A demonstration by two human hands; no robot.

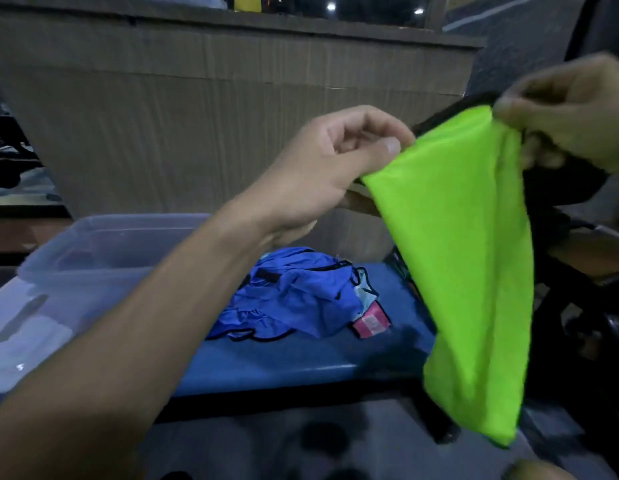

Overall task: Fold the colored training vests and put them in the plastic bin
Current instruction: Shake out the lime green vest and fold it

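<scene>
While the green vest (457,271) hangs in the air between both hands, the step in hand looks like folding it, with nothing in the bin (93,244) yet that I can make out. The bin sits below and left of the left hand (336,168); a blue vest (294,296) lies crumpled on the blue table (301,362) beneath that hand. Next, the top corners likely need bringing together. The left hand pinches one top edge between thumb and curled fingers; the right hand (571,112) grips the other.
</scene>
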